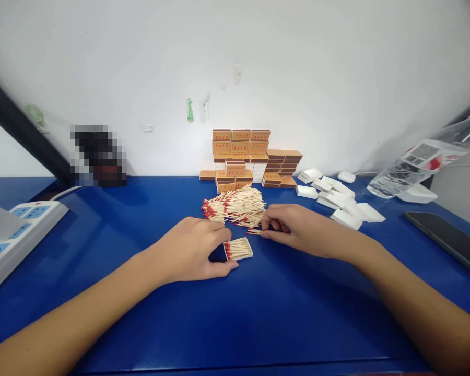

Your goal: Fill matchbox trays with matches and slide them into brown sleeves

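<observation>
The left hand (191, 250) is pinching the open match tray (238, 248) steady mid-table, red heads all facing one way, while the right hand (293, 227) is gripping loose matches (254, 231) beside the pile (235, 206) (handy reach).

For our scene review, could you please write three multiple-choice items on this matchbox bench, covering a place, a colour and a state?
1. Where is the loose pile of red-tipped wooden matches?
A. Behind the small white cardboard tray
B. On the white power strip
C. On the phone

2. What colour is the table top?
A. Green
B. Blue
C. Grey

3. What is the white tray like?
A. Empty
B. Closed in its sleeve
C. Open, holding matches

Answers: 1 A, the pile lies between the tray and the stacked tan matchboxes. 2 B, the surface is plainly blue. 3 C, red tips show inside while the left hand steadies it.
</observation>
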Action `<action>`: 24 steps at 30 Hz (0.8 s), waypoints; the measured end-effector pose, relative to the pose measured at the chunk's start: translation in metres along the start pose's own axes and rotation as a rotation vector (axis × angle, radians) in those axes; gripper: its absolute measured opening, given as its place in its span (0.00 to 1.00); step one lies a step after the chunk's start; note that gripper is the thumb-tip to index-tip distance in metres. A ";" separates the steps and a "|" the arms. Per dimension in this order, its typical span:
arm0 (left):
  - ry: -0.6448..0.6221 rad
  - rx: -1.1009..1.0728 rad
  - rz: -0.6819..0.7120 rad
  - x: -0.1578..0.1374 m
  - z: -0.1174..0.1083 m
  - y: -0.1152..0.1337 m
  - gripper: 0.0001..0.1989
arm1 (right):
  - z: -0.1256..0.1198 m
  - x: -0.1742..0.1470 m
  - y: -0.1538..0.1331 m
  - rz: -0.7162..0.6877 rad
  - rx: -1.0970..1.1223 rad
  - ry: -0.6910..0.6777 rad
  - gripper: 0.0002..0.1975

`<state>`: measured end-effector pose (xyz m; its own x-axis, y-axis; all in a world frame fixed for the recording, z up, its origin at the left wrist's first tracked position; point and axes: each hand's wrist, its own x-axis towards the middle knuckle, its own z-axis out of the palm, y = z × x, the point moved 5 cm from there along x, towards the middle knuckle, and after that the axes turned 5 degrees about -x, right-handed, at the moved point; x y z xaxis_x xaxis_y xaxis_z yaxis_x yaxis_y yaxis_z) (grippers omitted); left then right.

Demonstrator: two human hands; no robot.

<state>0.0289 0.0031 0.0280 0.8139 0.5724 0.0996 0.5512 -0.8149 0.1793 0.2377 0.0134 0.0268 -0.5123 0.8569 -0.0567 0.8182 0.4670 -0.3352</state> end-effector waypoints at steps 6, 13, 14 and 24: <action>0.006 0.002 0.005 0.000 0.000 0.000 0.17 | 0.001 -0.004 0.008 0.025 0.010 -0.056 0.11; -0.005 0.008 -0.002 -0.001 0.001 0.001 0.18 | -0.002 -0.005 0.012 0.013 -0.014 -0.025 0.14; -0.005 0.009 -0.001 -0.001 0.001 0.001 0.18 | -0.003 -0.006 0.011 0.007 -0.015 -0.014 0.14; 0.010 -0.021 -0.002 0.001 0.003 0.002 0.16 | -0.001 -0.009 -0.028 -0.113 0.117 0.045 0.11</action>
<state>0.0309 0.0017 0.0257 0.8110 0.5747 0.1092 0.5483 -0.8119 0.2003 0.2197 -0.0070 0.0375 -0.5852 0.8104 0.0287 0.7189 0.5348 -0.4441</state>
